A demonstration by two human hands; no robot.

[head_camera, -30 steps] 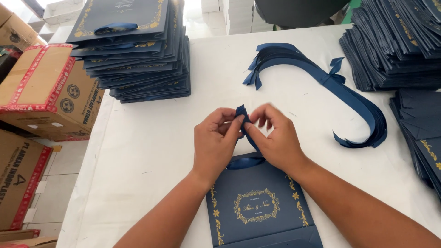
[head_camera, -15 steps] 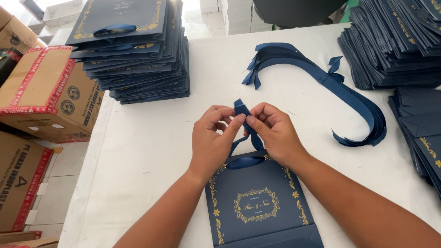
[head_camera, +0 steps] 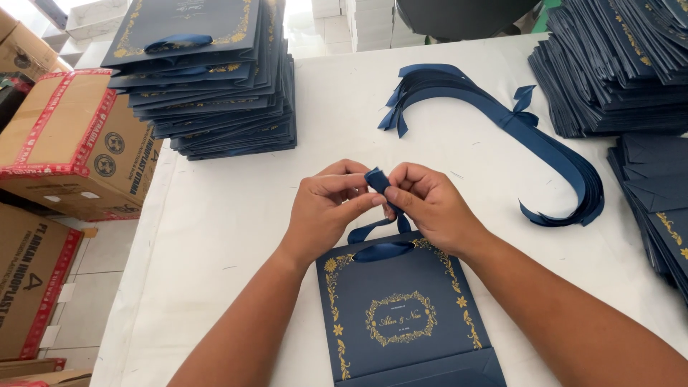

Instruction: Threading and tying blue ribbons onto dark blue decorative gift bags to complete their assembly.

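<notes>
A flat navy paper bag point(head_camera: 401, 315) with gold floral print lies on the white table point(head_camera: 236, 236) right in front of me. A navy ribbon point(head_camera: 378, 236) comes out of its top edge and rises between my hands. My left hand point(head_camera: 328, 204) and my right hand point(head_camera: 426, 201) meet above the bag, fingertips pinching the ribbon's upper end point(head_camera: 375, 179). The fingers hide how the ribbon ends cross.
A tall stack of finished navy bags point(head_camera: 208, 79) stands at the far left. A bundle of loose navy ribbons point(head_camera: 516, 129) curves across the right. More flat navy bags point(head_camera: 616, 64) pile up at the far right. Cardboard boxes point(head_camera: 64, 143) sit beside the table's left edge.
Both hands stayed above the bag and kept working the ribbon; the ribbon end between the fingertips rose slightly and the loop below them opened a little.
</notes>
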